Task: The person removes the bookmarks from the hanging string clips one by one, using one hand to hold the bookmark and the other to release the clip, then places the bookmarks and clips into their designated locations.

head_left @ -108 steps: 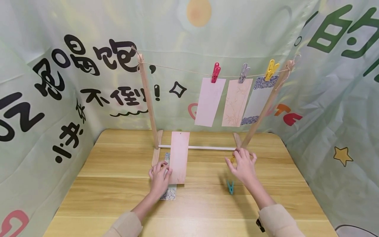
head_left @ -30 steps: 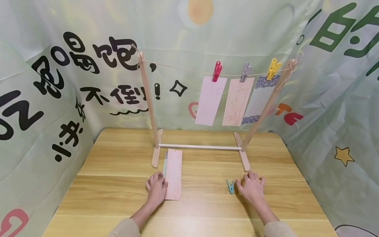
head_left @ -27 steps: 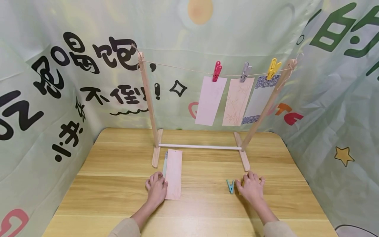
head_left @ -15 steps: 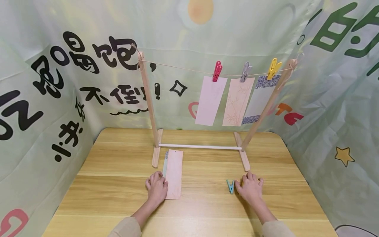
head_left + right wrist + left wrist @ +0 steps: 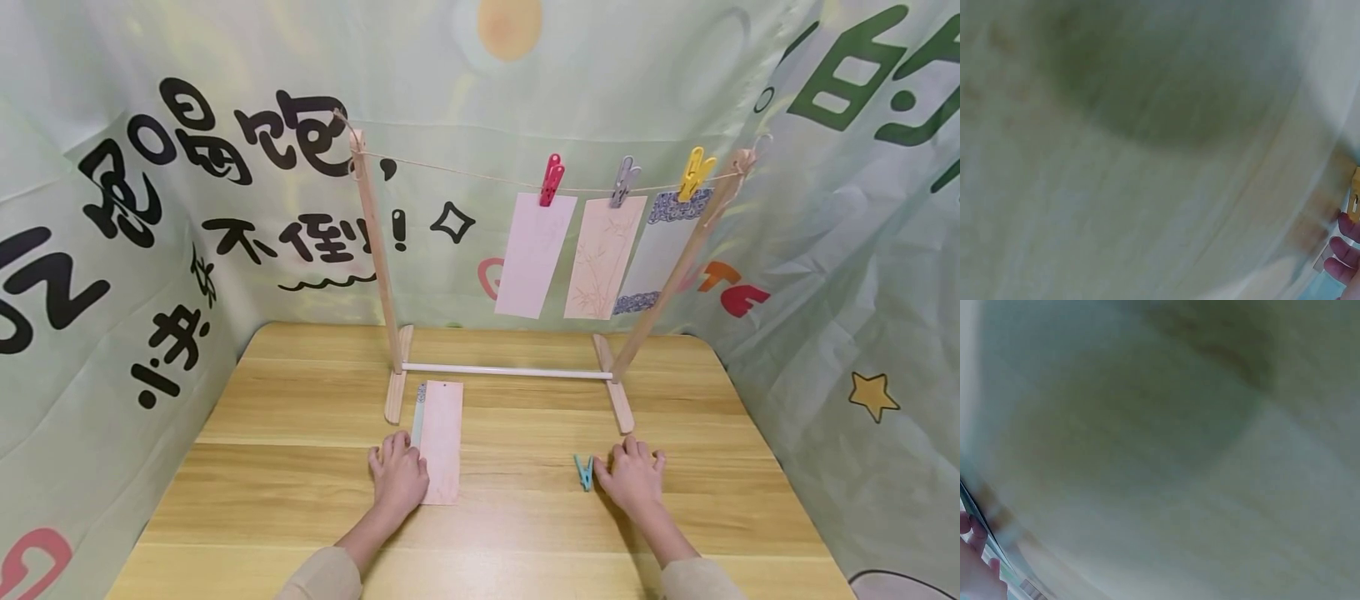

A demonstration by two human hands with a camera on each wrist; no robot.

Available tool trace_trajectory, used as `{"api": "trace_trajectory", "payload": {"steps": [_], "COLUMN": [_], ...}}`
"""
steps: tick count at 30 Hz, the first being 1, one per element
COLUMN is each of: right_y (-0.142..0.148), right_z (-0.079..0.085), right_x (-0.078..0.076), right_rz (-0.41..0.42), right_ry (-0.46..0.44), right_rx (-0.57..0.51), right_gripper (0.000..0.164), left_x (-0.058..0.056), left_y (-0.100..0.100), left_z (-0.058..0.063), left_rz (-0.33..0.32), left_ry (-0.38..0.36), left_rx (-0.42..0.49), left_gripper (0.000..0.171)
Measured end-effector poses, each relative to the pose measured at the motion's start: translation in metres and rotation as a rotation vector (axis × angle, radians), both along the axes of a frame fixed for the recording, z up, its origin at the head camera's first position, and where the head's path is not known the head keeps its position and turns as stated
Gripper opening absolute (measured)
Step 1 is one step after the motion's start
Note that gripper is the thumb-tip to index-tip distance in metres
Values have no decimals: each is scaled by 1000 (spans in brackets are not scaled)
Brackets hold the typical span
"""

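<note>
My left hand (image 5: pixel 397 475) lies at the left edge of a pink card (image 5: pixel 442 446), thumb overlapping its lower left side and the other fingers bent. A patterned card (image 5: pixel 418 417) shows as a narrow strip under the pink one. In the left wrist view, fingers (image 5: pixel 977 536) meet a card's edge; whether they pinch it I cannot tell. Beside a teal clothespin (image 5: pixel 586 482), my right hand (image 5: pixel 633 479) is lowered to the table with bent fingers. The right wrist view catches a yellow clothespin (image 5: pixel 1355 189) held at its fingertips; the hand hides it in the head view.
A wooden stand with two posts (image 5: pixel 378 258) and a white crossbar (image 5: pixel 510 372) stands behind the hands. From its string hang three cards, lilac (image 5: pixel 534 258), peach (image 5: pixel 603 267) and lace-patterned (image 5: pixel 660 258), under red (image 5: pixel 552 179), grey (image 5: pixel 621 183) and yellow (image 5: pixel 695 175) clothespins. Printed cloth encloses the table.
The pink card, raised earlier, has come down over the patterned card. My right hand has moved from the stand's right foot toward me, next to the teal clothespin. Lately both hands barely shift.
</note>
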State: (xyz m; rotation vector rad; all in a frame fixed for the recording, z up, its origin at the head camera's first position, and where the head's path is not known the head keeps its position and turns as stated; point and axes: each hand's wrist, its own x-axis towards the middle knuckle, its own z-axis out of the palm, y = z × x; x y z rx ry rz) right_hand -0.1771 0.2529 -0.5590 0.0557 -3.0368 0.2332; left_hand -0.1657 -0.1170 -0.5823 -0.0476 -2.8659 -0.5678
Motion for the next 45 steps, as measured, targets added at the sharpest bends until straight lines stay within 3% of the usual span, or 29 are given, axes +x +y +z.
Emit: {"api": "trace_trajectory", "payload": {"steps": [10,23,45], "right_y": [-1,0,1], "right_z": [-4,-9,-16], "right_x": [0,1,1], "right_rz": [6,16,4], "right_ry": [18,44,67], "right_rx": [26,32,31], "right_gripper": [46,44,48], "left_x": [-4,-7,-7], "left_y": [0,2,2], "left_z": [5,10,5], "left_rz": [-26,-72,-88], "left_ry": [-38,-91,-70], "left_rx": [-171,-318,-356], "left_gripper": [22,27,28]}}
